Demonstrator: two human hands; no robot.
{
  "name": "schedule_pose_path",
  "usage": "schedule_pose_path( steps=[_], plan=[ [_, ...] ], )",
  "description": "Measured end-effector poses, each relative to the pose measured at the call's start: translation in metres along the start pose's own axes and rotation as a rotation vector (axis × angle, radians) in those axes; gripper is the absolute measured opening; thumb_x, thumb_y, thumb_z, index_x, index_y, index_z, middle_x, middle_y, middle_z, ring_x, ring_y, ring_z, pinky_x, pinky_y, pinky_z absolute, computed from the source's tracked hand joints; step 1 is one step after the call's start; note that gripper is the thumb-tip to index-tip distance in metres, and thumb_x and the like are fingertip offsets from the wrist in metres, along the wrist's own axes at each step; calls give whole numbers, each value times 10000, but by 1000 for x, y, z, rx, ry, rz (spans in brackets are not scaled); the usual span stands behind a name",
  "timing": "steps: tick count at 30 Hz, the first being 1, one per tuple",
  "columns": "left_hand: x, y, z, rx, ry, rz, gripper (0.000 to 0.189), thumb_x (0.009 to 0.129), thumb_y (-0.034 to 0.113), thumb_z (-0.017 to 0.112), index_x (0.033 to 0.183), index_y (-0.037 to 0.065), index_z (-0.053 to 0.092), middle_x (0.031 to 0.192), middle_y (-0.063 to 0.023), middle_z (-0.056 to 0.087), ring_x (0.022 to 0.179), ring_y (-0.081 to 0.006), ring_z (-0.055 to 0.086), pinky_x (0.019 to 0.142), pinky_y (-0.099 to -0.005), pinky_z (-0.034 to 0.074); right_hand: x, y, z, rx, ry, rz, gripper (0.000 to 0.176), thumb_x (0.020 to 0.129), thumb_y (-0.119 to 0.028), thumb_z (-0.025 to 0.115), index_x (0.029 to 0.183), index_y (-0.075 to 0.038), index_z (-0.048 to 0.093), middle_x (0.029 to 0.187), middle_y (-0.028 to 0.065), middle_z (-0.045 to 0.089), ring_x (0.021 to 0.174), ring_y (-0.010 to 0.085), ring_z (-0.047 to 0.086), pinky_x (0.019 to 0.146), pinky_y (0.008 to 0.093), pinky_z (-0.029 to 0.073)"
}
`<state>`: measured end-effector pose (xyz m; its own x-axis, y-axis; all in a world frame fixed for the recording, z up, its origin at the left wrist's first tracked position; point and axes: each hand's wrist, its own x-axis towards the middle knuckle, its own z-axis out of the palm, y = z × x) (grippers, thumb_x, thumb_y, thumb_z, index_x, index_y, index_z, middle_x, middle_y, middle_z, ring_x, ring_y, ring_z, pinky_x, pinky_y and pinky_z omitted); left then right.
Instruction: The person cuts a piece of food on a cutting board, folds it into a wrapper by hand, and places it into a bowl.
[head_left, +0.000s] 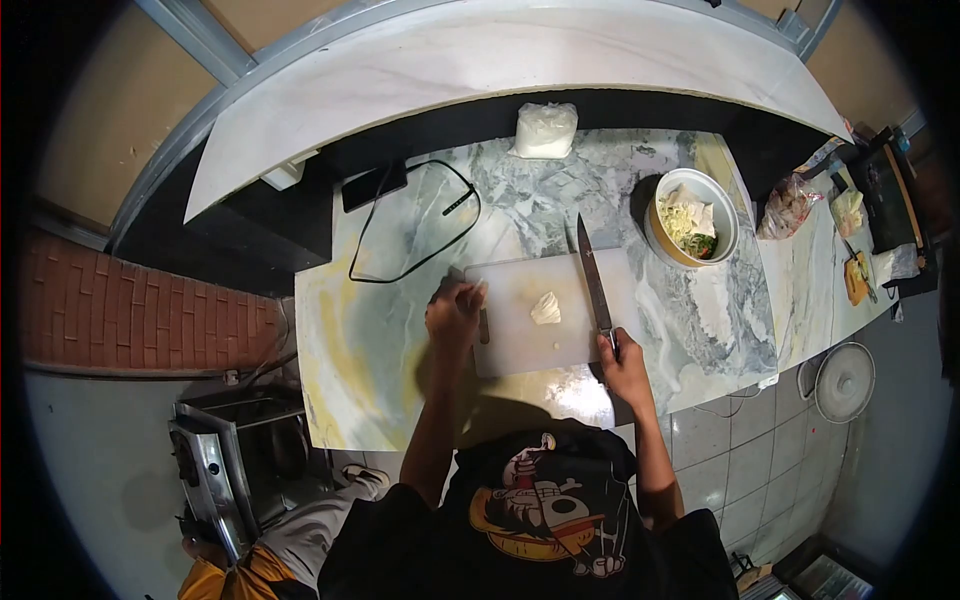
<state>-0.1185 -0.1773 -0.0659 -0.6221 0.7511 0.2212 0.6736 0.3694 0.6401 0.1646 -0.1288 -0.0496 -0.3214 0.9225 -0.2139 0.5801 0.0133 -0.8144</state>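
Note:
My right hand [625, 368] grips the handle of a long kitchen knife [592, 275] near the right side of the white cutting board [515, 350]. Its blade points away from me, over the board's right part. A pale, layered chunk that looks like cabbage [546, 308] lies mid-board, with a tiny pale bit [556, 345] below it. By the board's left edge, my left hand [455, 308] is closed, fingertips pinched together; whatever may be in them is too small to make out. To the right stands a round tub [662, 238] holding shredded pale vegetable, a white piece and something green.
A bag of white powder [546, 132] stands at the back. A black phone-like object [375, 187] and a looped black strap [475, 225] lie back left. More bags [787, 208] sit on the right counter. A person [290, 550] is at lower left beside a stove [215, 480].

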Motion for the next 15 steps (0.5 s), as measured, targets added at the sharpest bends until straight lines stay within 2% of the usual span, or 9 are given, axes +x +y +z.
schedule_pose_path(
  steps=[2,4,7,8,9,11,12,13,15],
  plan=[
    [-3,-2,4,48,19,44,294,790,354,734,871,75,686,856,-120,672,804,-320,646,721,-409,507,-2,1,-1,59,1,11,265,933,-190,551,862,60,499,669,299,527,659,486,537,557,445,411],
    [-3,-7,8,20,130,138,254,798,308,731,870,73,665,862,-114,648,827,-324,617,734,-410,489,-2,4,-1,23,17,0,261,929,-187,552,861,59,499,668,300,528,660,483,541,555,444,411],
    [-3,0,5,-53,157,89,194,817,240,714,861,65,642,858,-111,632,825,-324,600,732,-403,482,-5,5,-2,-9,23,-3,247,921,-176,553,862,58,500,671,303,532,677,481,553,563,451,418],
    [-4,6,4,-84,93,95,138,812,159,705,873,51,645,842,-110,627,817,-316,599,732,-397,482,-6,4,-2,-6,10,6,236,916,-168,552,863,56,501,675,306,536,693,482,562,573,458,423],
    [-6,9,8,-90,89,95,138,812,159,705,873,51,645,842,-110,627,817,-316,599,732,-397,482,-7,2,-2,-10,15,10,236,916,-168,552,863,56,501,675,306,536,693,482,562,573,458,423],
    [-13,20,18,-283,-30,473,126,793,114,704,883,44,650,868,-120,628,828,-315,601,744,-393,484,-10,-5,-2,-38,-14,5,210,908,-150,546,866,51,503,685,306,547,722,484,574,593,488,427],
    [-21,36,19,-298,-60,516,140,778,57,689,911,23,665,921,-131,633,855,-319,602,778,-388,481,-12,-3,0,-68,-25,-16,185,905,-145,544,911,36,504,678,292,566,720,488,574,610,525,430],
    [-26,47,20,-303,-61,513,140,778,57,689,911,23,665,921,-131,633,855,-319,602,778,-388,481,-14,-4,2,-73,-25,-14,185,905,-145,544,911,36,504,678,292,566,720,488,574,610,525,430],
    [-32,63,24,-314,-261,501,161,783,35,670,943,12,675,981,-131,633,899,-324,594,810,-386,476,-19,-7,6,-138,17,-66,191,907,-144,553,889,32,480,642,272,559,659,481,562,569,517,416]
  ],
)
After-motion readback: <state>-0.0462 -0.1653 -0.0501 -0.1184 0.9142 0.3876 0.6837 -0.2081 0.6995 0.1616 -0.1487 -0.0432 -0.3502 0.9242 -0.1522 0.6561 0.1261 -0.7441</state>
